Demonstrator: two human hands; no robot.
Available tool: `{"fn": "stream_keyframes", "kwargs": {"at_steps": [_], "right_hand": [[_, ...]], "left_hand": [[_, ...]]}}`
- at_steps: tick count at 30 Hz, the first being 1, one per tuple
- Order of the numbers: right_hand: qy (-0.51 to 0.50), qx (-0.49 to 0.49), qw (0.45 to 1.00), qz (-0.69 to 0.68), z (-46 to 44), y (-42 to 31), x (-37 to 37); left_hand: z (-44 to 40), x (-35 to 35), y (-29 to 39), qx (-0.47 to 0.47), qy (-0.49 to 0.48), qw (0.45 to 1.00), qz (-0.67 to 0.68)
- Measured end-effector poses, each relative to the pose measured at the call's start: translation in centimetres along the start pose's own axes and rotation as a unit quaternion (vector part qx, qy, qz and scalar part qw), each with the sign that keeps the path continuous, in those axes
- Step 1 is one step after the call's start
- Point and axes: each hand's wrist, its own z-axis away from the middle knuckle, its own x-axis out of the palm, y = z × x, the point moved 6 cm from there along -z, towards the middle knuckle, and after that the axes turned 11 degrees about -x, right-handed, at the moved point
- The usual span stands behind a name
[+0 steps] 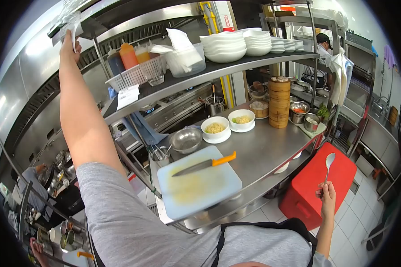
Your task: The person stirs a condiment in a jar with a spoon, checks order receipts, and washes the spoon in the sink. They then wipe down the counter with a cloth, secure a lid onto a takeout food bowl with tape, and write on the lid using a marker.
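My left hand (pixel 70 46) is raised high at the upper left, at the end of the top shelf. Its fingers are closed on a thin white strip (pixel 75 27), paper or plastic, which hangs below crinkled clear plastic (pixel 69 12). Down at the right, my right hand (pixel 327 191) grips a metal spoon (pixel 330 161) by its handle, bowl upward, over a red bin (pixel 314 178). In front of me, a knife with an orange handle (pixel 223 159) lies on a stained pale-blue cutting board (pixel 200 191). Two white bowls of noodles (pixel 215 128) (pixel 242 120) stand on white plates behind the board.
A metal mixing bowl (pixel 186 140) and stacked bamboo steamers (pixel 279 102) share the steel counter (pixel 258 147). Overhead, a shelf (pixel 165 84) carries sauce bottles (pixel 128 55), napkins (pixel 180 55) and stacked white bowls (pixel 223 46). A co-worker (pixel 323 55) stands at the back right; another (pixel 33 187) is at left.
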Motion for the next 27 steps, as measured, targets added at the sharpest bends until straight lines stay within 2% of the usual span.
{"fn": "stream_keyframes", "kwargs": {"at_steps": [1, 2, 3, 4, 7, 10, 13, 15, 16, 17, 20, 21, 23, 24, 26, 27], "right_hand": [[0.004, -0.002, 1.000, -0.002, -0.4, 0.2, 0.8], [-0.013, 0.001, 1.000, 0.003, -0.6, 0.4, 1.6], [-0.031, 0.004, 0.999, 0.011, -1.0, 0.5, 2.3], [-0.032, 0.003, 0.999, 0.013, -1.3, 0.6, 2.5], [-0.040, 0.017, 0.999, 0.001, -1.6, 1.5, 3.6], [-0.033, 0.020, 0.999, 0.004, -2.7, 1.6, 4.0], [-0.021, -0.011, 0.999, -0.024, -3.3, 0.9, 4.2], [-0.012, -0.015, 0.999, -0.035, -3.1, 1.3, 4.2], [-0.009, -0.004, 0.999, -0.036, -2.9, 1.9, 4.0], [-0.008, 0.006, 0.999, -0.037, -2.9, 2.2, 4.0], [-0.012, 0.018, 0.999, -0.035, -2.6, 2.5, 4.2], [-0.017, 0.018, 0.999, -0.037, -2.8, 2.6, 4.2], [-0.005, 0.014, 0.999, -0.039, -2.8, 2.9, 3.7], [-0.004, 0.015, 0.999, -0.043, -3.0, 3.0, 3.5], [-0.025, 0.004, 0.999, -0.040, -3.5, 2.8, 3.7], [-0.022, 0.006, 0.999, -0.044, -3.7, 2.5, 4.0]], "left_hand": [[-1.1, 1.0, 0.3, 0.002, -0.005, 1.000, 0.002], [-1.8, 0.1, 0.9, 0.011, 0.146, 0.988, 0.048], [-1.9, -0.7, 0.7, 0.019, 0.294, 0.951, 0.093], [-3.0, -0.4, -0.6, 0.017, 0.295, 0.950, 0.095], [-3.5, 0.6, -2.9, 0.133, 0.243, 0.955, 0.106], [-1.0, 5.4, -5.6, -0.002, 0.219, 0.956, 0.195], [-7.3, 6.1, -3.5, -0.052, 0.154, 0.956, 0.244], [-9.5, 6.7, -1.9, -0.053, 0.151, 0.964, 0.212], [-12.5, 6.5, -1.0, -0.036, 0.090, 0.979, 0.178], [-12.4, 6.4, -0.5, -0.044, 0.087, 0.982, 0.161], [-4.4, 8.1, -0.9, -0.034, 0.098, 0.991, 0.085], [1.1, 9.0, -0.9, -0.025, 0.123, 0.989, 0.078], [0.0, 5.8, -1.5, -0.045, 0.010, 0.996, 0.074], [-1.6, 1.7, -0.6, 0.003, 0.012, 1.000, -0.003], [-1.2, -3.0, 2.3, 0.136, 0.058, 0.988, -0.046], [0.1, -4.3, 3.8, 0.216, 0.103, 0.971, -0.011]]}}
